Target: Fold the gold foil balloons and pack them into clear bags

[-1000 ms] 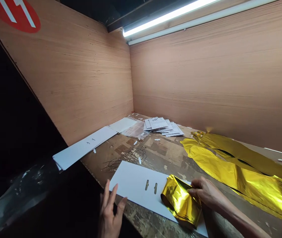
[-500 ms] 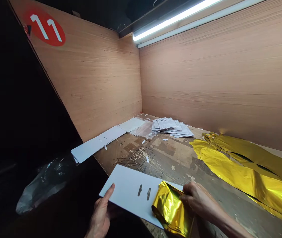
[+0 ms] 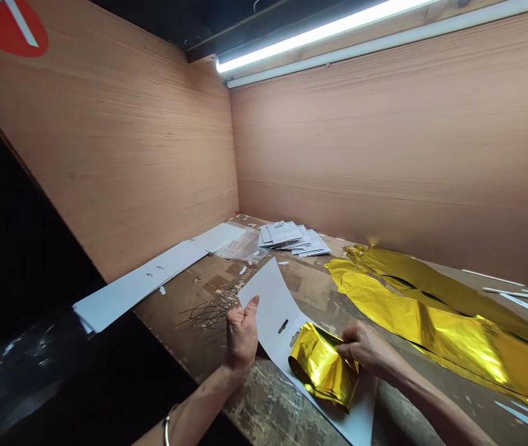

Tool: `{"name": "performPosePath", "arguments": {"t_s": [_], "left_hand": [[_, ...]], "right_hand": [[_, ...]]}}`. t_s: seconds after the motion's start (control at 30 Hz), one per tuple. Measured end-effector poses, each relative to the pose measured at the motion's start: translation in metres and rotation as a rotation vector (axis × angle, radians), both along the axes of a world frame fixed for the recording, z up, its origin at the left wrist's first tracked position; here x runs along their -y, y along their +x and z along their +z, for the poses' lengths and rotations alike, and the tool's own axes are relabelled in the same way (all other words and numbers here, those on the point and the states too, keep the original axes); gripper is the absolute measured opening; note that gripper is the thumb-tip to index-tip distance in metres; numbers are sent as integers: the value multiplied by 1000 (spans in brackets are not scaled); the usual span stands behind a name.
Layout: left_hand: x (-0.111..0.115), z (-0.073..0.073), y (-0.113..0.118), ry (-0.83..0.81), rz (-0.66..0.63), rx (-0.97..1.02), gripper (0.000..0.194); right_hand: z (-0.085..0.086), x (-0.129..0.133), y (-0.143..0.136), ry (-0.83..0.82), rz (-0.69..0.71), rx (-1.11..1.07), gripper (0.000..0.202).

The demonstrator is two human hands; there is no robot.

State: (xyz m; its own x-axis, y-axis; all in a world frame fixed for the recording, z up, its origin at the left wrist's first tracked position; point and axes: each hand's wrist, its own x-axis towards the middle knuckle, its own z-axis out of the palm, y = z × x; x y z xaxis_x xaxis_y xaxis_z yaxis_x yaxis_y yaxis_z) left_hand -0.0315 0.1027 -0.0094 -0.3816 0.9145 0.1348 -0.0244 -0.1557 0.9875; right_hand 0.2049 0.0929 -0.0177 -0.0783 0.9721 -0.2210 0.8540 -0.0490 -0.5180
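Observation:
A white card (image 3: 269, 310) with two punched slots lies at a slant near the table's front edge, its far end bent upward. My left hand (image 3: 244, 328) grips the card's left edge, thumb up and fingers curled. On the card's right part rests a folded gold foil piece (image 3: 322, 365). My right hand (image 3: 359, 347) pinches the foil's upper right side, its fingertips partly hidden. Larger flat gold foil sheets (image 3: 435, 316) lie on the right side of the table.
Long white cards (image 3: 138, 285) lie along the left edge, partly overhanging it. Printed cards (image 3: 287, 234) are piled at the back beside clear plastic bags (image 3: 240, 244). Dark thin strings (image 3: 212, 310) lie left of centre. White sticks (image 3: 524, 297) are at the right, and wooden walls (image 3: 385, 142) stand behind.
The view has shifted to the right. My left hand has moved up and right, lifting and bending the card's far end. My right hand stays at the folded foil.

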Motion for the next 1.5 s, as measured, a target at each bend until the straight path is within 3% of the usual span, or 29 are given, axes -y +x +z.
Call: {"name": "performPosePath", "arguments": {"t_s": [0.2,0.43,0.63,0.73,0.87,0.97,1.07,1.17,1.33,1.43,1.5], "left_hand": [[-26,1,25,115,-137,-31,31],[-24,1,33,140,-93,-144,27],[-18,10,37,156,41,-172,27],[-11,12,37,163,15,-251,25],[2,17,39,335,-316,-443,23],[8,18,43,628,-631,-704,26],[9,14,50,770,-811,-1021,29],[10,7,56,689,-919,-1249,40],[11,2,58,512,-1133,-1353,96],[11,3,57,481,-1177,-1360,103],[11,3,57,473,-1195,-1357,104]], "right_hand": [[-2,9,19,-33,-90,6,15],[4,20,16,-20,-113,-5,18],[4,19,20,14,-123,-2,19],[2,17,21,18,-143,-1,18],[2,12,22,37,-165,-12,18],[4,8,24,52,-161,-34,15],[7,5,26,72,-113,-71,15],[8,5,26,83,-79,-87,19],[19,9,40,89,-91,-23,18],[38,12,50,191,-214,86,16],[46,14,47,326,-206,86,22]]}}
